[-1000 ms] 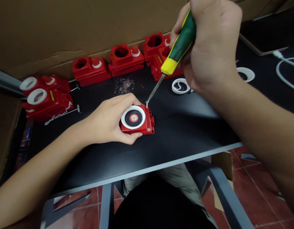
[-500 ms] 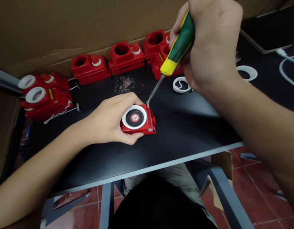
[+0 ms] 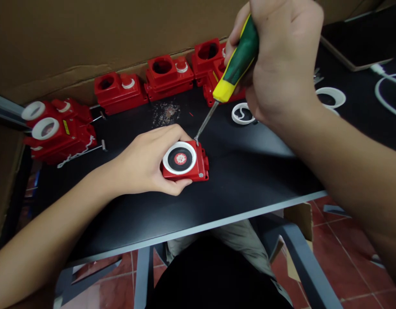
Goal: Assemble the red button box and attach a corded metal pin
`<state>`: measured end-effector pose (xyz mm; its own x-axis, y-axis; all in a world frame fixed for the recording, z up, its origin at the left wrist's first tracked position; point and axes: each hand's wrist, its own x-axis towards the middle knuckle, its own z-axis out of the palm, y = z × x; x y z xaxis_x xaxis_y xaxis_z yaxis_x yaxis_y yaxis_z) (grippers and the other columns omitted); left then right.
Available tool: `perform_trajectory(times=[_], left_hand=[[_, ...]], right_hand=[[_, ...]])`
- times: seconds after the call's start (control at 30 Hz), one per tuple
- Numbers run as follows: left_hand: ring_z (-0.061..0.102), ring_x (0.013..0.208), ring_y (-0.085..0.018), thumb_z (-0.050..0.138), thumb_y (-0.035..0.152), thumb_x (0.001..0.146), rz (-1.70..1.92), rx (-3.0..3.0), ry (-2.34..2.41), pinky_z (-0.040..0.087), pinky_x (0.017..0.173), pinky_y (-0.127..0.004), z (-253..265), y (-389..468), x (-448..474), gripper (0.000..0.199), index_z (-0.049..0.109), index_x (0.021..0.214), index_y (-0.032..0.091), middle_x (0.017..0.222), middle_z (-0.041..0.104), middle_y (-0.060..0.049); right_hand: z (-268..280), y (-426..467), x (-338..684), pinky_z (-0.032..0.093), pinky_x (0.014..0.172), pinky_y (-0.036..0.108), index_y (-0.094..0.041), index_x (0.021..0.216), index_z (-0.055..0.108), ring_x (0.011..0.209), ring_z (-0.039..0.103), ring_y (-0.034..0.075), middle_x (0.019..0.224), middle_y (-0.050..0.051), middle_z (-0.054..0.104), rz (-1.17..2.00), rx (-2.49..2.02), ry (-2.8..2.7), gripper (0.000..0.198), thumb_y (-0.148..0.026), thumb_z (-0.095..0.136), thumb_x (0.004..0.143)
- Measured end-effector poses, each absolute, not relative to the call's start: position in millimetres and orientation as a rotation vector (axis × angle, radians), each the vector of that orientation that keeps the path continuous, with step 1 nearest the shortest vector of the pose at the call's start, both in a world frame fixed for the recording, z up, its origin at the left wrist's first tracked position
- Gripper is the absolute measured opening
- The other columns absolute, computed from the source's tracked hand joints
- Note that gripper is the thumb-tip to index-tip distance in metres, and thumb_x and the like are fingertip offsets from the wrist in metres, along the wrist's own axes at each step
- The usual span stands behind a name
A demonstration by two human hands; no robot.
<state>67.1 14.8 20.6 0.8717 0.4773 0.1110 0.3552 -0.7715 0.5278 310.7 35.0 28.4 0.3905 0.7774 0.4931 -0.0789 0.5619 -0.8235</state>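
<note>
My left hand is wrapped round a small red box and holds it down on the black tabletop. A white ring with a black disc and a red emblem sits on the box's top. My right hand grips a screwdriver with a green and yellow handle, tilted so its shaft slants down to the left. The tip meets a screw at the box's far right corner. Another screw sits at the near right corner.
Red housings line the cardboard wall at the back. More red units with white rings stand at the left. Debris lies behind my left hand. White rings, a cable and a dark tablet-like device are at the right.
The whole view has shifted slightly. The screwdriver tip stays at the same screw, and both hands keep their holds.
</note>
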Motion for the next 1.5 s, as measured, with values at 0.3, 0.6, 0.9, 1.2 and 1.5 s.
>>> perform_trajectory(times=[0.3,0.6,0.9,1.2,1.5], left_hand=[[0.077,0.096,-0.022,0.088,0.041,0.081,0.314,2.543,0.618,0.055,0.086,-0.033,21,15,67,0.046,0.065,0.117,0.025,0.114,0.079,-0.003],[0.077,0.097,-0.023,0.087,0.043,0.082,0.305,2.548,0.63,0.055,0.086,-0.033,21,14,67,0.046,0.064,0.118,0.025,0.115,0.079,-0.003],[0.078,0.098,-0.024,0.086,0.045,0.083,0.308,2.543,0.613,0.056,0.088,-0.034,20,16,68,0.046,0.064,0.119,0.026,0.116,0.079,-0.004],[0.078,0.101,-0.026,0.088,0.045,0.081,0.286,2.531,0.638,0.057,0.089,-0.037,22,15,67,0.05,0.064,0.121,0.027,0.119,0.08,-0.005],[0.078,0.102,-0.026,0.089,0.044,0.081,0.295,2.569,0.611,0.057,0.091,-0.036,21,17,65,0.052,0.063,0.123,0.026,0.12,0.079,-0.005]], right_hand=[[29,34,312,0.04,0.048,0.021,-0.016,0.059,0.057,0.046,0.053,0.004,0.052,-0.005,0.052,0.629,-0.796,-1.037,0.078,-0.088,0.088,0.061],[26,30,311,0.039,0.053,0.023,-0.017,0.061,0.056,0.048,0.047,0.002,0.054,-0.005,0.053,0.645,-0.795,-1.128,0.075,-0.085,0.083,0.073],[20,19,309,0.043,0.069,0.026,-0.018,0.068,0.06,0.061,0.055,0.008,0.06,-0.001,0.053,0.494,-0.787,-1.346,0.039,-0.023,0.06,0.106],[30,15,309,0.044,0.071,0.02,-0.017,0.065,0.057,0.061,0.054,0.002,0.062,-0.003,0.054,0.381,-0.743,-1.266,0.045,-0.026,0.05,0.109],[33,5,306,0.046,0.077,0.019,-0.017,0.072,0.056,0.07,0.056,0.0,0.07,-0.004,0.058,0.332,-0.887,-1.283,0.053,-0.049,0.05,0.113]])
